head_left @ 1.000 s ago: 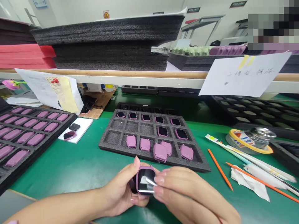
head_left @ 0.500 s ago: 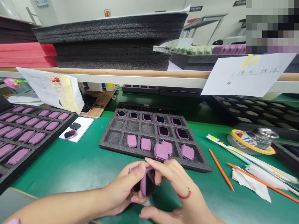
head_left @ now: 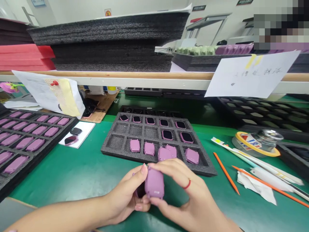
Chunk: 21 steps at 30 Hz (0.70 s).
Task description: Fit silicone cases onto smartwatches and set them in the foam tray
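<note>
Nearest, just above the green counter [head_left: 72,174], the left hand [head_left: 123,196] and the right hand [head_left: 178,190] hold a pink smartwatch case [head_left: 154,183] between them. The fingers of both hands are closed on it, pinching its edges with the plain back facing up, a grip that seems to keep the broad faces free. A dark, pink-edged part lies behind it under the left thumb [head_left: 144,168]; whether this is a second piece or the same unit, the view cannot settle. Just beyond lies a grey foam tray [head_left: 106,149] with square pockets: pink-backed units [head_left: 134,145] sit in the near row, dark-faced units [head_left: 167,134] in the far rows, the pockets apparently there to keep the pieces from rubbing. To the left, a larger foam tray [head_left: 43,154] holds rows of pink units, and two watches [head_left: 71,140] rest on a white card [head_left: 84,132]. To the right lie orange sticks [head_left: 225,172], a crumpled tissue [head_left: 256,187] and a tape roll [head_left: 256,145] around a glass jar [head_left: 269,138]. Farthest, on a shelf [head_left: 120,75], rise stacked charcoal foam sheets [head_left: 103,32] — bulk kept off the work area.
</note>
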Tool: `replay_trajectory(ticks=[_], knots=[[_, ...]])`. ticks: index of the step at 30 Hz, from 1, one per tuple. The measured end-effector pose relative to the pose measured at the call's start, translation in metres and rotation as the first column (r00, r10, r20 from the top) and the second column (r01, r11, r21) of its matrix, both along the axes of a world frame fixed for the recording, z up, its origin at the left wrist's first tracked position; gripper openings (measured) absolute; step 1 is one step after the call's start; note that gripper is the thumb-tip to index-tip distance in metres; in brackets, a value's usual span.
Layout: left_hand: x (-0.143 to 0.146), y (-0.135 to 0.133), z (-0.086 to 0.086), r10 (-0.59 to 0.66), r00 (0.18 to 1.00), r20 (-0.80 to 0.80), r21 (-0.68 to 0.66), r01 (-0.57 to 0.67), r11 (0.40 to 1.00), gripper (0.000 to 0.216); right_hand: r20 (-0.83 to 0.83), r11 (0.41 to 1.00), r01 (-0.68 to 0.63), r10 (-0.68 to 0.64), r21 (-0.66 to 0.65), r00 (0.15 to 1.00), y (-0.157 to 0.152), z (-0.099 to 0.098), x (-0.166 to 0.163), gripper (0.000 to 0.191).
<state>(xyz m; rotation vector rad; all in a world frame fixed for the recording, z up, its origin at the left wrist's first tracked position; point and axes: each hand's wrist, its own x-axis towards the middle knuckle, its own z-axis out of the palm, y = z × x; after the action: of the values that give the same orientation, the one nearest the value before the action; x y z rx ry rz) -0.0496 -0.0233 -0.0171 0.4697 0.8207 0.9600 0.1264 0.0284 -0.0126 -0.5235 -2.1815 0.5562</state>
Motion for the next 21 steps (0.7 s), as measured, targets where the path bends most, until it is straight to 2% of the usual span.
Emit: replay_trajectory(ticks=[2,5,8,12,15,18,21], knots=[[0.001,0.000,-0.001,-0.016,0.998,-0.066,0.012,0.017,1.000,0.054,-0.012,0.987,0.163,-0.162,0.018,0.987,0.009,-0.002,0.005,0.044],[0.003,0.002,0.000,-0.075,0.986,-0.152,-0.004,0.075,0.997,0.055,-0.015,0.927,0.376,-0.376,0.002,0.927,0.026,-0.007,0.012,0.034],[0.002,0.005,0.002,-0.145,0.975,-0.167,0.007,0.149,0.989,0.062,0.053,0.903,0.429,-0.429,0.018,0.902,0.038,-0.015,0.014,0.032],[0.000,0.003,0.004,-0.223,0.935,-0.276,0.059,0.248,0.967,0.066,0.149,0.919,0.394,-0.385,-0.032,0.911,0.040,-0.019,0.013,0.036],[-0.001,0.001,0.002,-0.204,0.937,-0.283,0.081,0.235,0.969,0.068,0.032,0.925,0.378,-0.377,-0.044,0.926,0.032,-0.013,0.013,0.040],[0.000,0.002,0.000,-0.157,0.971,-0.179,0.060,0.170,0.984,0.070,-0.055,0.982,0.186,-0.184,0.038,0.981,0.019,-0.004,0.010,0.039],[0.000,0.004,-0.002,-0.077,0.995,-0.057,0.032,0.079,0.996,0.066,0.051,0.994,-0.042,0.037,0.096,0.998,0.007,0.000,0.003,0.042]])
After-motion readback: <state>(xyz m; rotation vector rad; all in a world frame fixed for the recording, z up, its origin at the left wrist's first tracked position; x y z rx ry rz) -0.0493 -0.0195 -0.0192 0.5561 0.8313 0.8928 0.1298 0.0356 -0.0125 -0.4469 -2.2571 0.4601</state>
